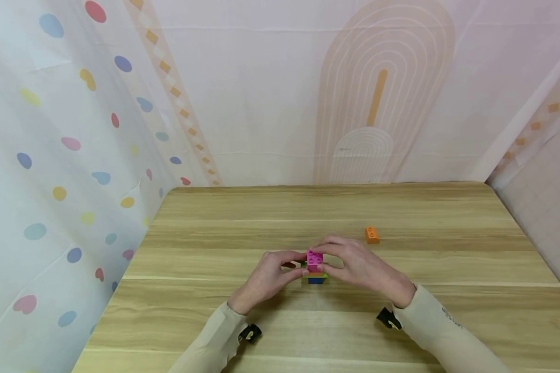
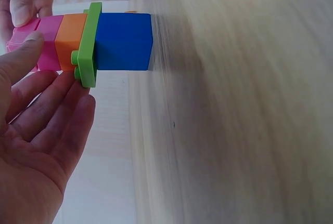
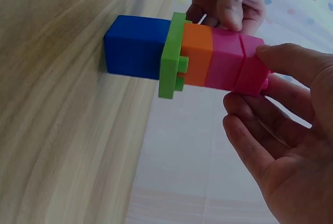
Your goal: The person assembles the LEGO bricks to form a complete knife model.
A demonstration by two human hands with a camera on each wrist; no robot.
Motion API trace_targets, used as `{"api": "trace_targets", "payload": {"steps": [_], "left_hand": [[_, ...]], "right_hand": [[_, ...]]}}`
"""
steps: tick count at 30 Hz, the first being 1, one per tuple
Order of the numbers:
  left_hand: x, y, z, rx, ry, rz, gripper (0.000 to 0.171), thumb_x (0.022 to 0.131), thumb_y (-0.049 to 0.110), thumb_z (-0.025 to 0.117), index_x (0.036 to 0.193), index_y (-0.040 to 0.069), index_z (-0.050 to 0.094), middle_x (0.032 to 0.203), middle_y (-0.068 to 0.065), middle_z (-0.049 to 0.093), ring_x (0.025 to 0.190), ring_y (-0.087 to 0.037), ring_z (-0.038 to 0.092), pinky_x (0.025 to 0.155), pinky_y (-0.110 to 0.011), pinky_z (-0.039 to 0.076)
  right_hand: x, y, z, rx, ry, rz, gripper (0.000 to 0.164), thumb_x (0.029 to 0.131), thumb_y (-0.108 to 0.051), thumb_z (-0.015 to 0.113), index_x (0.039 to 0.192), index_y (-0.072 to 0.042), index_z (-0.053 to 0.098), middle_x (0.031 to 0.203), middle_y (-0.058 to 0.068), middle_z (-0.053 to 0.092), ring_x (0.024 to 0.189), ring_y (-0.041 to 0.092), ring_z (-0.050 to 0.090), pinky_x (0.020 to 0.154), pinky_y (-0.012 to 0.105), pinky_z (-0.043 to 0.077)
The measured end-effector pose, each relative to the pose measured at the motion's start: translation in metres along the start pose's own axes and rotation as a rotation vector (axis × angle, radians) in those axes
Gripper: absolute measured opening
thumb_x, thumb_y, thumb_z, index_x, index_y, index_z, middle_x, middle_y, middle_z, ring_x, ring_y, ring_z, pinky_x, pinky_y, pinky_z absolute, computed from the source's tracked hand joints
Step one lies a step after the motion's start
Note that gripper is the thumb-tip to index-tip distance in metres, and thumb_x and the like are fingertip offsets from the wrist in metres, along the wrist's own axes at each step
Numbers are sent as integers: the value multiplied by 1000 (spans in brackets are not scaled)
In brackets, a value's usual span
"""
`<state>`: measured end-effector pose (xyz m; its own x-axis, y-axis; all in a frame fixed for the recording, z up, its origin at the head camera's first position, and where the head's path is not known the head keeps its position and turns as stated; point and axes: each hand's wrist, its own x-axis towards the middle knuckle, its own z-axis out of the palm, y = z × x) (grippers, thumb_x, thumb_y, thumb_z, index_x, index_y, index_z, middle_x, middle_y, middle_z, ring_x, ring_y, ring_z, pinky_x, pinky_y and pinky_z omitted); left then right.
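Note:
A stack of toy building bricks stands upright on the wooden table. Its base is a blue brick point(image 3: 135, 47), topped by a wider green plate point(image 2: 89, 47). Above the plate come an orange brick point(image 3: 196, 55) and two pink bricks, a lower pink brick point(image 3: 225, 60) and an upper pink brick point(image 1: 314, 258) with bare studs. My right hand point(image 1: 357, 263) pinches the upper pink brick between thumb and fingers. From the other side, my left hand point(image 1: 267, 275) pinches the stack at its pink bricks, its remaining fingers extended beside the orange brick and green plate.
A loose orange brick point(image 1: 372, 235) with a sloped side lies beyond the right hand. The wooden table point(image 1: 205, 290) reaches back to a patterned curtain point(image 1: 261, 93), with a dotted curtain point(image 1: 65, 207) along the left. Black wrist mounts show near both sleeves.

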<state>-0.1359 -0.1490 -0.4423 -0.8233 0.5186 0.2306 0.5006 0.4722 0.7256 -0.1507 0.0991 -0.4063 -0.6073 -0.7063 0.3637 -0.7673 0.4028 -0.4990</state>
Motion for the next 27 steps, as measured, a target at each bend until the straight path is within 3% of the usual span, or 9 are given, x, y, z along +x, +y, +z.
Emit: {"api": "trace_targets", "payload": {"steps": [14, 22, 27], "left_hand": [[0, 1, 2, -6, -3, 30, 27, 99, 14, 72, 123, 1, 74, 124, -13, 73, 111, -26, 71, 89, -26, 59], [0, 2, 2, -6, 1, -9, 28, 99, 15, 73, 123, 1, 73, 124, -12, 73, 111, -25, 71, 90, -29, 59], [0, 2, 2, -26, 14, -43, 36, 97, 18, 75, 129, 3, 69, 124, -11, 73, 111, -22, 71, 92, -31, 59]], "right_hand": [[-5, 5, 8, -9, 49, -86, 29, 95, -14, 77, 123, -5, 73, 118, 3, 71, 102, 15, 71, 87, 30, 60], [-8, 5, 15, -44, 74, -24, 40, 92, -13, 80, 130, -3, 69, 122, 8, 72, 108, 22, 71, 91, 36, 60], [-8, 2, 16, 8, 60, 81, 51, 93, -16, 80, 137, 2, 60, 127, 14, 70, 113, 26, 70, 94, 41, 59]]}}
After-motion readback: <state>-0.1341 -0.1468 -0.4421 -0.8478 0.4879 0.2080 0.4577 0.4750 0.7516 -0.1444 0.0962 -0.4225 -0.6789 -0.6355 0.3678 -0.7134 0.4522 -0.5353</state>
